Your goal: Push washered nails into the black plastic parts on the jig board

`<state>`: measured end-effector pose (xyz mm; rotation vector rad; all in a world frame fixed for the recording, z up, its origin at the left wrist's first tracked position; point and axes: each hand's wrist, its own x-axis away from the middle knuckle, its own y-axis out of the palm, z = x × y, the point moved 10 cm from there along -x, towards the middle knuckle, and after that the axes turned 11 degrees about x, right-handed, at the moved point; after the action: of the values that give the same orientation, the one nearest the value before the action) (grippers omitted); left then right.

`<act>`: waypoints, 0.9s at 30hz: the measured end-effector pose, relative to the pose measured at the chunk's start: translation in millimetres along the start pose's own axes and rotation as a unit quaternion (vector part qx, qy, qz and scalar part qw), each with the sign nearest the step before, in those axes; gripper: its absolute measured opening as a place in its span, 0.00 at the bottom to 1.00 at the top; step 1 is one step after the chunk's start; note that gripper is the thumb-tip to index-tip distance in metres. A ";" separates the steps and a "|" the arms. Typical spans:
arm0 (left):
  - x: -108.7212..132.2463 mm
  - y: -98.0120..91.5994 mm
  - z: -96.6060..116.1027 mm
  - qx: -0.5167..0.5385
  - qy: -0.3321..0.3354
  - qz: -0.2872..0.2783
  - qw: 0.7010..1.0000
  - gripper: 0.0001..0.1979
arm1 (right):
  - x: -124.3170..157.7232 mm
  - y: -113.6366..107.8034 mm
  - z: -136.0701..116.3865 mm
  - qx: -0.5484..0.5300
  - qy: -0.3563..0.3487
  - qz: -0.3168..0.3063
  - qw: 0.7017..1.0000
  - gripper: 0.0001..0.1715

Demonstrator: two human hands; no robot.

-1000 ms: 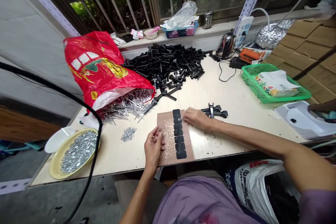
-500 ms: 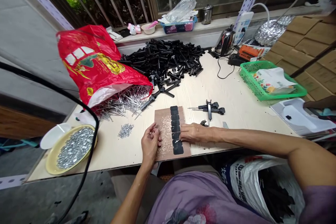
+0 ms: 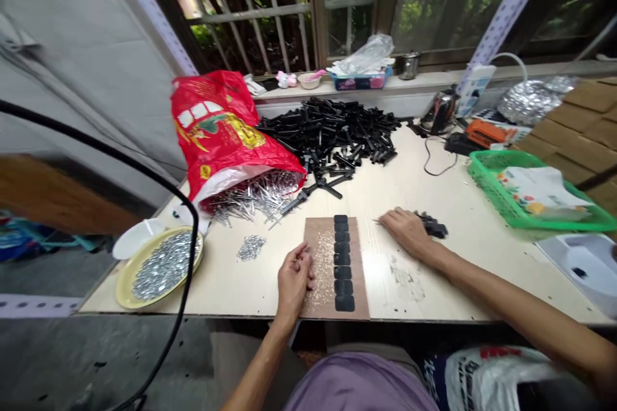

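Observation:
A brown board (image 3: 359,250) lies at the table's near edge with a row of several black pads (image 3: 342,261) down its middle and small shiny bits scattered on its left half. My left hand (image 3: 294,277) rests on the board's left edge, fingers curled and pinched together. My right hand (image 3: 405,230) lies to the right of the board on a small cluster of black plastic parts (image 3: 432,226), fingers bent over them; a thin metal pin pokes out at its left.
A big heap of black plastic parts (image 3: 332,131) fills the table's back. A red bag (image 3: 222,131) spills metal pins (image 3: 253,196). A yellow dish (image 3: 126,282) holds small metal pieces. A green basket (image 3: 511,202), kettle (image 3: 438,112) and cardboard boxes (image 3: 585,122) stand at right.
My right hand left the row of black pads and moved right onto the small cluster of black parts. The left hand stayed at the board's left edge. The camera shifted.

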<state>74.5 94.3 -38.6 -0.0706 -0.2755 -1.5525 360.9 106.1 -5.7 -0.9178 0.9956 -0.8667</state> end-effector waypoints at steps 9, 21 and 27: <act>-0.7 -0.8 -11.3 0.035 0.004 -0.017 0.999 0.23 | 11.3 -44.1 42.6 0.043 0.018 0.135 0.990 0.11; 12.4 -135.0 58.3 -0.281 0.253 0.156 0.912 0.11 | -191.0 -23.1 -230.1 -0.102 -0.307 0.124 0.938 0.10; -4.9 -150.6 64.4 -0.413 0.263 0.097 0.867 0.09 | -195.2 -13.5 -232.6 -0.105 -0.312 0.131 0.935 0.10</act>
<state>-83.1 109.6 3.3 -0.3263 0.8236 -1.3293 81.7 225.8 3.6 -1.1157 0.6334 -0.2079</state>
